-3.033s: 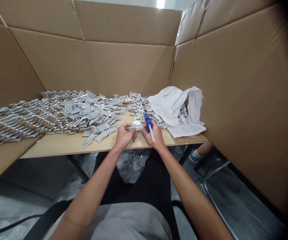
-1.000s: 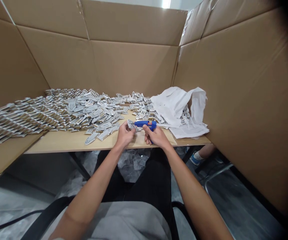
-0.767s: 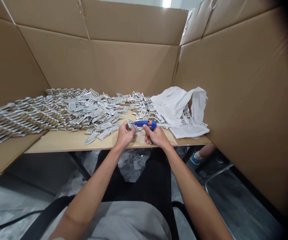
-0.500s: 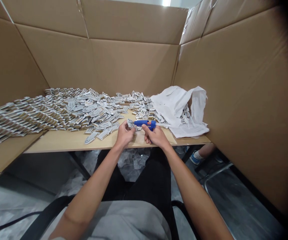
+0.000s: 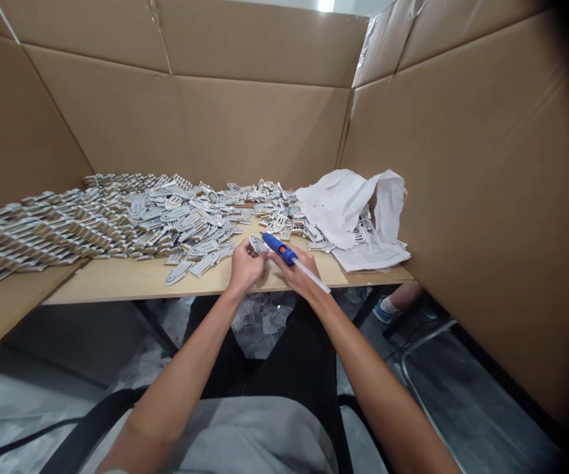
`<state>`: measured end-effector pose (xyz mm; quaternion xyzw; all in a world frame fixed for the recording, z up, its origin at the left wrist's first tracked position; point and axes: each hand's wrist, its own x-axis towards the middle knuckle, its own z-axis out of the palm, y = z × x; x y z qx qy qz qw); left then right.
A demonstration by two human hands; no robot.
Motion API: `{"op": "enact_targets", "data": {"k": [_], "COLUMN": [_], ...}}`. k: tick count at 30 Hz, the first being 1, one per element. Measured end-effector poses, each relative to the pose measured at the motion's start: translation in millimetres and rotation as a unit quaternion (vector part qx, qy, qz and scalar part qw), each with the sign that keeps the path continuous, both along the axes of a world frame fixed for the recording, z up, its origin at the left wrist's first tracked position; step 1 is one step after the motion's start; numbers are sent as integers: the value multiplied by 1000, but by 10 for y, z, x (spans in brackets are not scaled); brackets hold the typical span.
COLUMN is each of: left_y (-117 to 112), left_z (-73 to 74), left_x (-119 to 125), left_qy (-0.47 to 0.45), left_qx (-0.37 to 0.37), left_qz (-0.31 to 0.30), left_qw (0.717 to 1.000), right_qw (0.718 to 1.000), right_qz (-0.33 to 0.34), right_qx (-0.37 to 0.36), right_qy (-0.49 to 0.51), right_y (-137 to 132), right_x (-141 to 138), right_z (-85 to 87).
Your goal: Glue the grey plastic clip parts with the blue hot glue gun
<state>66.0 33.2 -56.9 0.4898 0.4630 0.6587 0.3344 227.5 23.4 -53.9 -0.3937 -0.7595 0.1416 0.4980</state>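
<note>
Above the table's front edge, my left hand [image 5: 247, 266] is closed on a small grey flat piece with a pointed end [image 5: 257, 245]. My right hand [image 5: 300, 268] grips a blue glue gun [image 5: 279, 249], from whose rear a whitish glue stick [image 5: 312, 274] sticks out over the wrist. The gun's nozzle points up and away to the left, beside the grey piece. My right fingertips are close to the piece; whether they touch it I cannot tell.
A loose heap of similar grey pieces [image 5: 185, 217] covers the table [image 5: 126, 280], with stacked rows of them [image 5: 42, 227] to the left. Crumpled white paper [image 5: 331, 201] lies over more pieces at the right. Cardboard walls [image 5: 264, 125] enclose the table. Another person's foot [image 5: 383, 311] shows below right.
My right hand has turned the glue gun, so its rear now swings down toward my wrist. Its fingers have come nearer my left hand, which stays about in place.
</note>
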Motion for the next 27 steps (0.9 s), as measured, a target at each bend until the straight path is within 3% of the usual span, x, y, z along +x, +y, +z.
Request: {"op": "enact_targets", "data": {"k": [3, 7, 16, 27], "left_y": [10, 19, 43, 10], "left_z": [-7, 8, 2, 33], "left_x": [2, -2, -37, -21], "left_qy": [-45, -136, -149, -156], "left_qx": [-20, -27, 5, 5], "left_qz": [14, 19, 72, 78], "left_qw": [999, 990, 986, 985], "right_qw": [992, 963, 945, 950], "right_qz": [-11, 57, 129, 121], "right_qx": [-100, -212, -256, -259], "right_qy": [71, 157, 159, 125], "right_y": [14, 54, 69, 72], "right_x": [19, 58, 60, 47], "right_z": [10, 38, 55, 66]}}
